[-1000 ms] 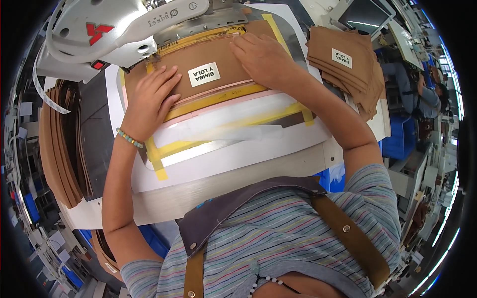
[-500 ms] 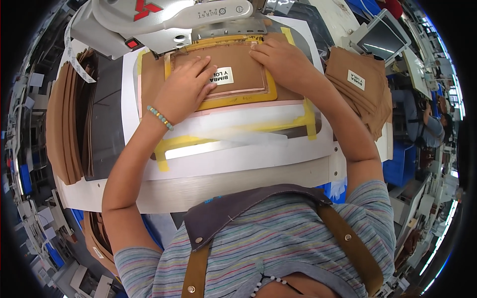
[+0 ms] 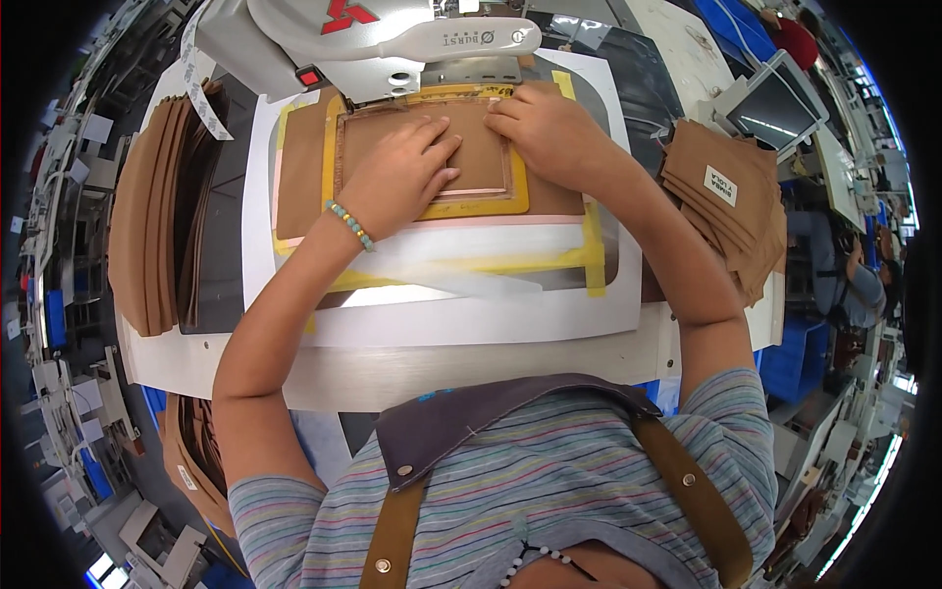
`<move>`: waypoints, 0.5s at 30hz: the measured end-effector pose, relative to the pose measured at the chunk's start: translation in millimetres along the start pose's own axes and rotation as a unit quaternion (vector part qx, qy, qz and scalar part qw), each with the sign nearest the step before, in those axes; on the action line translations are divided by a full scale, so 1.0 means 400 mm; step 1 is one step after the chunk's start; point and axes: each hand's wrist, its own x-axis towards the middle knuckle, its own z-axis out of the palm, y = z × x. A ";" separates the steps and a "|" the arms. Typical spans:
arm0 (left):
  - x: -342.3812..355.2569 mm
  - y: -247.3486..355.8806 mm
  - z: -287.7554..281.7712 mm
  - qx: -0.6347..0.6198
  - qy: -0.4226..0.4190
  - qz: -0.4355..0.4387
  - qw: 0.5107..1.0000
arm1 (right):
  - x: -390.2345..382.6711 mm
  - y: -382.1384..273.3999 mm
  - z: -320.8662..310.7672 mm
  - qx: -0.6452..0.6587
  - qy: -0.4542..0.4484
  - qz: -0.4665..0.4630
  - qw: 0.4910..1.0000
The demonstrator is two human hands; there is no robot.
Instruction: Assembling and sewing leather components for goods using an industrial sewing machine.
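Note:
My left hand lies palm down with its fingers stretched over a brown fabric panel inside a yellow frame. The white label seen there earlier does not show; my left hand may cover it. At the frame's upper right corner, my right hand rests with bent fingers apart, their tips on the panel. A larger brown piece shows around the frame. Under it is a white sheet with yellow tape. The white sewing machine's head stands just beyond the frame.
A stack of folded brown pieces stands at the left, with a white tape strip hanging nearby. More labelled brown pieces are piled at the right, before a small screen. A blue bin and another person are further right.
The white label between my hands has gone out of sight. My left hand has shifted right across the panel, and my right hand sits closer to it. The whole view has also shifted slightly.

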 end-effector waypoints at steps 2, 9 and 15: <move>-0.006 -0.003 0.002 0.004 0.003 -0.004 1.000 | 0.011 -0.008 0.004 0.005 0.009 -0.005 1.000; -0.016 -0.008 -0.008 0.003 0.006 -0.009 1.000 | 0.052 -0.033 0.035 0.007 0.016 -0.016 1.000; -0.024 -0.025 0.000 -0.013 0.026 -0.021 0.999 | 0.084 -0.060 0.056 0.002 0.049 -0.038 0.998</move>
